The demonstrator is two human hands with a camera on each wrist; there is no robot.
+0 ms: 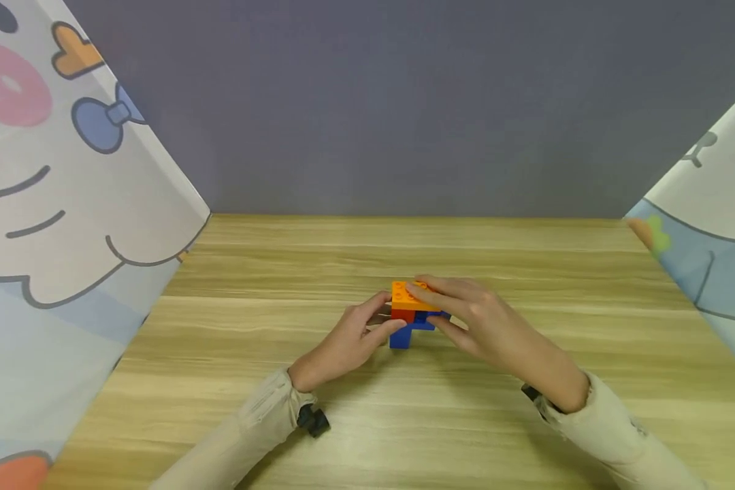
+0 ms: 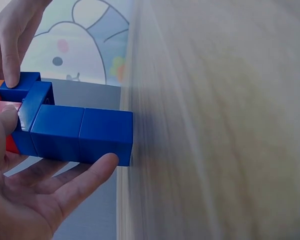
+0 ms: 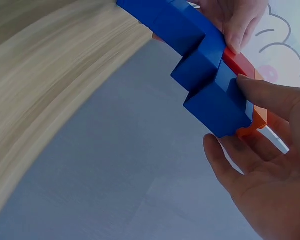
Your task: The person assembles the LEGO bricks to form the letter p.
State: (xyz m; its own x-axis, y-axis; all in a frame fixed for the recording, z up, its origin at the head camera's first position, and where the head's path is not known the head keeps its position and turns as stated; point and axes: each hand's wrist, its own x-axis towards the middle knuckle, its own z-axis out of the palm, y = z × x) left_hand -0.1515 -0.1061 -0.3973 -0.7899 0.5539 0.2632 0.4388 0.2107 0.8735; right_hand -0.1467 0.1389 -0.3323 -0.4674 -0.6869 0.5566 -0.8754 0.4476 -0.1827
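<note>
A small stack of toy building bricks stands on the table, an orange brick point(image 1: 400, 297) on top and a red brick point(image 1: 402, 315) beneath it. Below these, blue bricks point(image 2: 57, 132) form a column down to the tabletop. My left hand point(image 1: 349, 340) holds the stack from the left, thumb against the red brick and fingers around the far side. From the right, my right hand point(image 1: 490, 323) grips the upper part between thumb and fingers. Its thumb touches a blue brick point(image 3: 217, 107) that juts out under the orange one. Fingers partly cover the orange brick's top.
The stack rests on a wood-grain table point(image 1: 251, 272). Behind it rises a grey panel point(image 1: 404, 109). Cartoon-printed sheets stand at the left point(image 1: 98, 204) and right point(image 1: 723, 204) edges.
</note>
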